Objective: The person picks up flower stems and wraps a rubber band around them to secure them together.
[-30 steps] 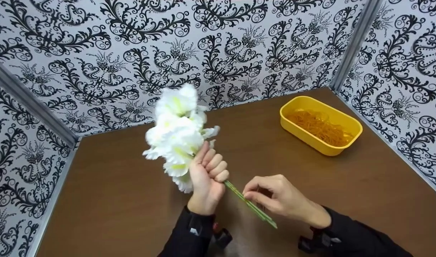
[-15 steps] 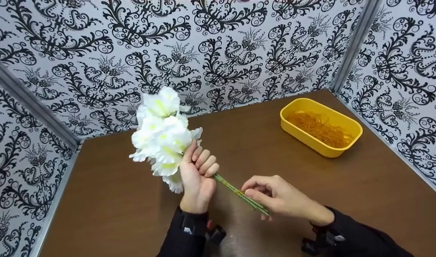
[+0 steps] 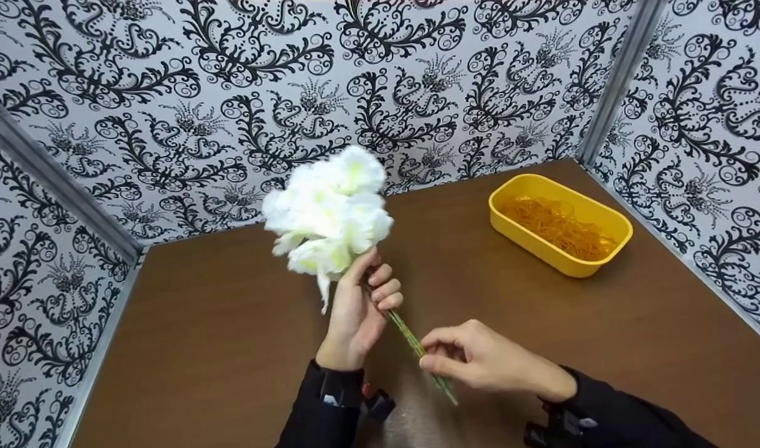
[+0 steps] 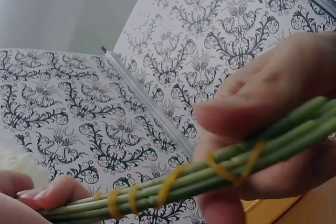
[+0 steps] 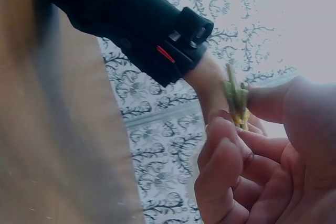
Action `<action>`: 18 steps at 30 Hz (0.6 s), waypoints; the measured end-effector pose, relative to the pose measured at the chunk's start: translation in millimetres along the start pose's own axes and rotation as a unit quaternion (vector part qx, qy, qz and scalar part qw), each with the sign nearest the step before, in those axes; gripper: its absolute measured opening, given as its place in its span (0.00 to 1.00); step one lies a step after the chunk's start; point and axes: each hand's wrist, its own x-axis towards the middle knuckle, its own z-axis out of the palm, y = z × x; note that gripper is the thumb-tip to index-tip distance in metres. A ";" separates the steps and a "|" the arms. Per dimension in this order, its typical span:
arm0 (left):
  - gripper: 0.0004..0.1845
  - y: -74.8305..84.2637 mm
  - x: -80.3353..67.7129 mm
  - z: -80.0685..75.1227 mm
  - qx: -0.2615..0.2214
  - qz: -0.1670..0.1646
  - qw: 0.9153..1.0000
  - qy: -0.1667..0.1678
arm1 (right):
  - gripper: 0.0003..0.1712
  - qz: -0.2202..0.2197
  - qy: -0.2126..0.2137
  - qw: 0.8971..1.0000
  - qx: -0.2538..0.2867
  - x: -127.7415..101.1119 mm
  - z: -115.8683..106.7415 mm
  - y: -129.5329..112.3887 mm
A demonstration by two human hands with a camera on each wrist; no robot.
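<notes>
Left hand curled around white flower bunch; right hand pinching rubber-banded green stems above table.

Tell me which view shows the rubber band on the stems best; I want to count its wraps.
The left wrist view: the orange rubber band loops around the bundled green flower stems in close-up, between the fingers of the right hand. The right wrist view shows only a sliver of band at the stem ends; the head view shows none.
</notes>
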 end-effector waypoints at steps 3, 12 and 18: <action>0.09 -3.4 1.6 -2.0 0.044 -0.017 0.999 -0.011 | 0.04 0.019 -0.015 1.000 0.020 0.4 6.4 3.7; 0.19 -11.8 2.5 -8.7 0.265 -0.023 0.963 -0.035 | 0.09 0.087 -0.025 0.994 0.066 1.1 19.7 19.6; 0.17 -12.5 8.6 -16.3 0.434 -0.019 0.900 -0.013 | 0.11 0.070 0.033 0.996 -0.033 3.9 19.9 34.5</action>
